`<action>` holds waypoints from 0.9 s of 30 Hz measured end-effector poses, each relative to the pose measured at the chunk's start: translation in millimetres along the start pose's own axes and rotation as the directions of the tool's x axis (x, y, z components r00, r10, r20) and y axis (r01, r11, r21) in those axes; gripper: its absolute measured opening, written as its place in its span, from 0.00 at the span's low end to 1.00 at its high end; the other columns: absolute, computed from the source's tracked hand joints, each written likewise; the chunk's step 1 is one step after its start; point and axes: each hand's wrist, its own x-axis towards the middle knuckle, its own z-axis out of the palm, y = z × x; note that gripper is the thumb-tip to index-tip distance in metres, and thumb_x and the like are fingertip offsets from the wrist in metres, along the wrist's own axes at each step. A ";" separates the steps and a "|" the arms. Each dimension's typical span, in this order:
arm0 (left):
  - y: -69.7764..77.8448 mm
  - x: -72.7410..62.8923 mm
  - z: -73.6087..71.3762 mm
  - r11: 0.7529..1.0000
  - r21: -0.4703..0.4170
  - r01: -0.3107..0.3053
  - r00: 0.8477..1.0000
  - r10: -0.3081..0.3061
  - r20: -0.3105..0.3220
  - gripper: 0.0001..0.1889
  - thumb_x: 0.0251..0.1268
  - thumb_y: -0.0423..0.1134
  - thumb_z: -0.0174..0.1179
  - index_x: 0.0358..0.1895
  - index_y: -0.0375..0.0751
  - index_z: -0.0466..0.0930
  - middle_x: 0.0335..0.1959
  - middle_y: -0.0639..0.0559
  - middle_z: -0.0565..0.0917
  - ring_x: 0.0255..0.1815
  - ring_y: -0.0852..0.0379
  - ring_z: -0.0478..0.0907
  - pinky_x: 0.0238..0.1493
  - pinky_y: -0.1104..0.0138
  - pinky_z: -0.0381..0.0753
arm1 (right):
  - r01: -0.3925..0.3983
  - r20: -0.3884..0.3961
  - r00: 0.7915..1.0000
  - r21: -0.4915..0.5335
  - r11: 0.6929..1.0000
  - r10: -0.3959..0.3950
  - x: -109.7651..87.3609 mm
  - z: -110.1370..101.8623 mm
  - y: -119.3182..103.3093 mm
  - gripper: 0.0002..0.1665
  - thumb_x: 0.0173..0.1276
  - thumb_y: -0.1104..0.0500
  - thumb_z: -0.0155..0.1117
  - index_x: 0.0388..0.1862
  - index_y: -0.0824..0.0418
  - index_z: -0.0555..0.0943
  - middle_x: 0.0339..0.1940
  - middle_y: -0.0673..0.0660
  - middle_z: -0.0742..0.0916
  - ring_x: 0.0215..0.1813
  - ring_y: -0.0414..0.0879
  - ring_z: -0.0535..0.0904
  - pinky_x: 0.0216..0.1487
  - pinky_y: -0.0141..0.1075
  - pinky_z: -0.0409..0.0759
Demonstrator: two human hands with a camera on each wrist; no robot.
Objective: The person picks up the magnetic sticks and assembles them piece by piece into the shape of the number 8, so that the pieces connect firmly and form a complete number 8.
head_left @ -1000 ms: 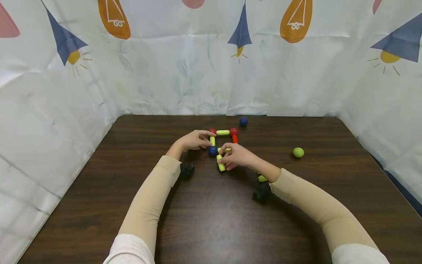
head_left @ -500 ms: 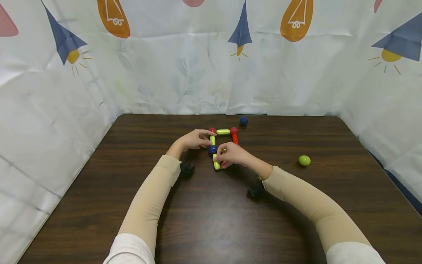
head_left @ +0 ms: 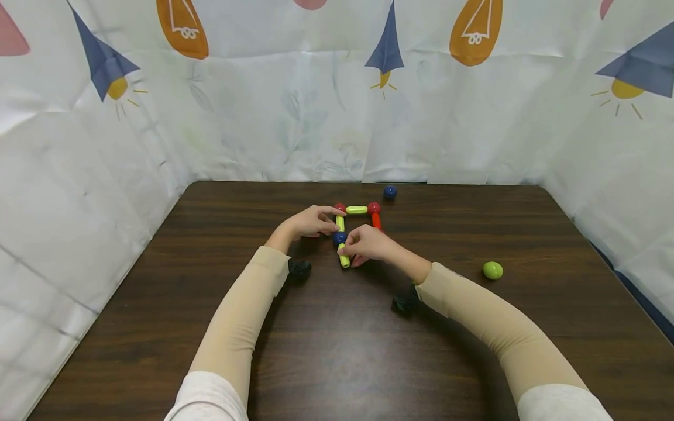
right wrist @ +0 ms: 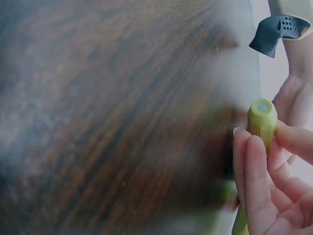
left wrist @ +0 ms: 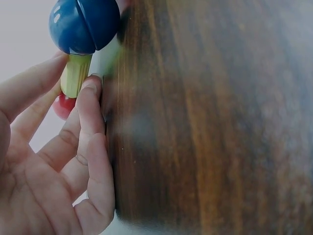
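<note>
My right hand [head_left: 371, 244] pinches a yellow-green magnetic rod [head_left: 344, 257] between thumb and fingers. Its near end, with a metal disc, faces the camera in the right wrist view; its far end is right at a blue ball [head_left: 339, 238]. My left hand [head_left: 310, 222] has thumb and fingers around another yellow-green rod [left wrist: 76, 76] behind that ball, index finger reaching to a red ball [head_left: 340, 207]. A yellow-green rod [head_left: 357, 210] links it to a second red ball [head_left: 374, 208], from which a red rod [head_left: 376, 221] runs toward me. My right hand hides the near right part of this frame.
A loose blue ball [head_left: 389, 192] lies near the table's far edge. A green ball [head_left: 492, 270] is out on the right of the brown table [head_left: 337, 351]. Printed cloth [head_left: 253, 123] hangs behind and beside the table. Black wrist cameras [head_left: 405, 299] sit under the sleeves.
My right hand has moved left with the rod, bringing its end to the blue ball and turning it in line. The green ball has rolled rightward and toward me. The left hand stays put.
</note>
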 end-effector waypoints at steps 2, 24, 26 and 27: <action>-0.3 -0.4 -0.3 1.000 0.001 -0.003 1.000 0.003 0.003 0.25 0.79 0.39 0.58 0.75 0.45 0.71 0.63 0.37 0.79 0.63 0.41 0.77 0.62 0.50 0.75 | 0.007 -0.003 1.000 -0.043 0.999 -0.007 0.4 1.4 -0.5 0.12 0.71 0.58 0.71 0.31 0.65 0.84 0.27 0.56 0.86 0.26 0.45 0.86 0.35 0.37 0.86; -1.8 1.3 -0.1 1.000 -0.022 -0.007 1.000 0.007 0.009 0.25 0.78 0.40 0.59 0.75 0.46 0.71 0.64 0.38 0.78 0.62 0.42 0.77 0.65 0.47 0.72 | 0.322 0.237 0.935 -0.264 0.909 -0.263 -72.2 -62.6 0.0 0.19 0.74 0.56 0.68 0.57 0.65 0.82 0.43 0.56 0.87 0.44 0.53 0.84 0.47 0.42 0.82; -2.7 1.2 -1.1 1.000 -0.021 -0.012 1.000 0.012 0.008 0.25 0.78 0.40 0.59 0.75 0.46 0.71 0.64 0.38 0.78 0.62 0.43 0.78 0.66 0.47 0.71 | 0.330 0.270 0.928 -0.273 0.903 -0.257 -96.4 -76.9 8.9 0.22 0.74 0.55 0.69 0.61 0.65 0.81 0.48 0.55 0.86 0.49 0.49 0.83 0.52 0.42 0.81; -3.4 0.8 -1.8 1.000 -0.020 -0.013 1.000 0.013 0.007 0.25 0.78 0.39 0.59 0.75 0.46 0.71 0.64 0.39 0.78 0.62 0.43 0.78 0.66 0.47 0.71 | 0.327 0.284 0.927 -0.284 0.901 -0.246 -108.5 -83.3 14.5 0.23 0.73 0.54 0.69 0.62 0.64 0.81 0.49 0.55 0.86 0.50 0.48 0.83 0.52 0.41 0.81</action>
